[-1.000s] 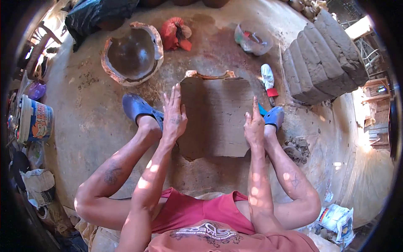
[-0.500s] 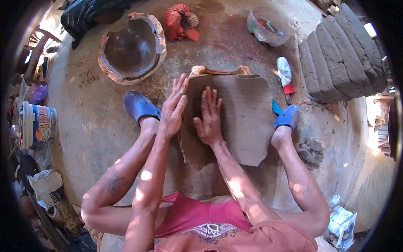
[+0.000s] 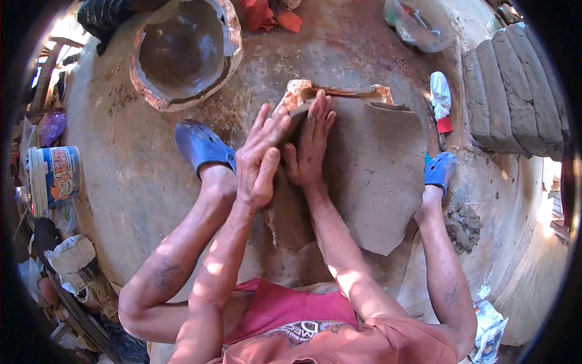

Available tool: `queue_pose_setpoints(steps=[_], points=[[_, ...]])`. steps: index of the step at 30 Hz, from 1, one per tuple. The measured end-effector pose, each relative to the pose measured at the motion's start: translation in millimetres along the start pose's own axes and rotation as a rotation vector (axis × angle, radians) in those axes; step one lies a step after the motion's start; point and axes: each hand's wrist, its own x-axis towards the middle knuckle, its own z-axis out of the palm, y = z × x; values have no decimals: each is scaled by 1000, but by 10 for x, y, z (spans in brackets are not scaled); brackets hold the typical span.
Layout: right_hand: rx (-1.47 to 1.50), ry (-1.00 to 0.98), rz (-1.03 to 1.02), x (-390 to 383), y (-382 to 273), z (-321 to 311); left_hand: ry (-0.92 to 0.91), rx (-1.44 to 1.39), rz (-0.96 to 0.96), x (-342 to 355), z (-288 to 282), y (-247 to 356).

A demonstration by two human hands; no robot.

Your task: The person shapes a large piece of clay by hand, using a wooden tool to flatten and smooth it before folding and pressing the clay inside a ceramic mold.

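A wide grey-brown clay slab (image 3: 376, 176) lies draped over a mould (image 3: 297, 94), whose crusty orange-white rim sticks out at the far side. My left hand (image 3: 259, 159) presses along the slab's left side with its fingers stretched out. Flat on the clay just to its right is my right hand (image 3: 311, 142), its fingers straight and pointing at the far left corner. Both hands are open and hold nothing. Between them the clay bends over the mould's left side; most of the mould is hidden underneath.
A broken-rimmed round mould lined with clay (image 3: 188, 54) stands at the far left. To the right are a stack of clay slabs (image 3: 515, 91), a tool wrapped in white plastic (image 3: 441, 97) and a clay lump (image 3: 464, 227). My blue clogs (image 3: 203, 144) flank the work. A bucket (image 3: 57, 179) stands left.
My right hand has slid away from me toward the slab's far left corner. My left hand has turned inward, closer to it. More of the mould's far left rim shows; the view has shifted.
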Motion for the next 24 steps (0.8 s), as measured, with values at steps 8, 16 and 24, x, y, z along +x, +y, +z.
queue_pose_setpoints(steps=[8,16,24], points=[[-115,107,-49,23,273,120,280,-461,-214,-93,138,-173],[-170,167,-82,273,285,202,86,-307,-893,68,-23,-126],[-223,230,-184,356,354,325,194,-267,-853,13,-87,-124]])
